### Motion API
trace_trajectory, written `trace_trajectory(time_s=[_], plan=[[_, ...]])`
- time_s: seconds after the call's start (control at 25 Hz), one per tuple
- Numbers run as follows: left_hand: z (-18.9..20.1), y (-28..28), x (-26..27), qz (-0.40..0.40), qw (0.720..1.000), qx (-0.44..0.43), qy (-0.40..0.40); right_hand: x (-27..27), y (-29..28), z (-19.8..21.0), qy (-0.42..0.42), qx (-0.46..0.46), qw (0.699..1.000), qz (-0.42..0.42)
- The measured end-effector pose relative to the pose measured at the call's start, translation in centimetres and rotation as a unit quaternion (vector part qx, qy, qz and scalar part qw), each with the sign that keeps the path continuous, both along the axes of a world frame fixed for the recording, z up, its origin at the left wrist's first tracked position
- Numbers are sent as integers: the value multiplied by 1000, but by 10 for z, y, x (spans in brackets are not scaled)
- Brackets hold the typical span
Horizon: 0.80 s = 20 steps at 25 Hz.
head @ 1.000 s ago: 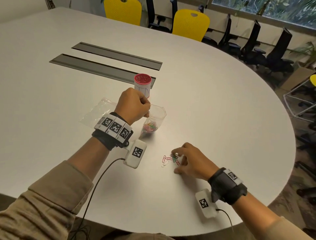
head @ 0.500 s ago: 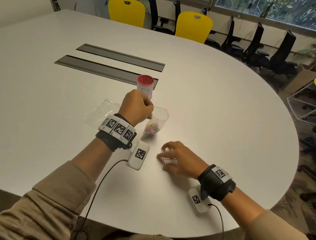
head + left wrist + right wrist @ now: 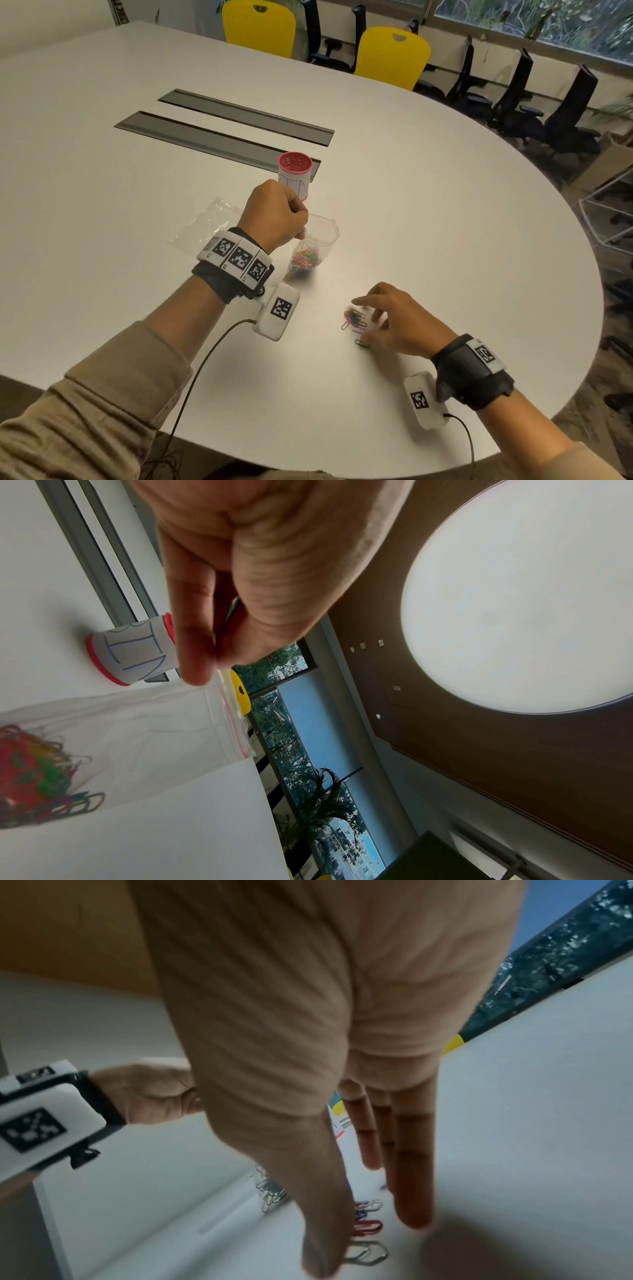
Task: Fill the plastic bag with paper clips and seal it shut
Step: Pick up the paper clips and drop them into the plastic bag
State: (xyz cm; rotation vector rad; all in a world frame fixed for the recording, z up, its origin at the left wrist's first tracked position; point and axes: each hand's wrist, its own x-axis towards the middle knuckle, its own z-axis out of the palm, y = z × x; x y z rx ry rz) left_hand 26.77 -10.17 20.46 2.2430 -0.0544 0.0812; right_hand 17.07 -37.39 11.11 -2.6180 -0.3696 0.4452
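My left hand [image 3: 277,216] pinches the rim of a clear zip bag [image 3: 317,240] between thumb and forefinger [image 3: 195,666], holding it upright with its mouth open. A heap of coloured paper clips [image 3: 305,262] lies in the bag's bottom [image 3: 31,772]. My right hand [image 3: 394,318] hovers low over the table with straight fingers [image 3: 411,1177], holding nothing. A small loose pile of paper clips [image 3: 354,320] lies on the table by its fingertips [image 3: 368,1225].
A red-rimmed cup with a paper label [image 3: 295,174] stands just behind the bag. A second clear bag [image 3: 205,226] lies flat to the left of my left wrist. Two grey cable slots [image 3: 212,137] run across the white table [image 3: 445,240]. Chairs stand beyond the far edge.
My right hand slid left over the loose clips, then drew back right and spread its fingers, leaving the pile uncovered. The left hand kept the bag where it was.
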Motion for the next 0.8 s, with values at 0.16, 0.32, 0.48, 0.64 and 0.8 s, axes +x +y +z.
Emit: trace_trajectory(time_s=[0.16,0.32,0.48,0.64,0.8], plan=[[-1,-2,1,4,1000,-2,3,-6,5,-5,37,-26,999,9],[-1,-5,0,1,1000,-4,5,3,20,-13,-34,13,999,-33],[0,-5,-1,2,1000,-4,4,1,21,-14,-85,-21,996,5],[0,-6,-2,-2,1000,-4,2,-3,26,-16,-125,-68,987,76],[0,-5,-3,-4,1000,-6,-1,1,30,-11,-112,-49,988,99]])
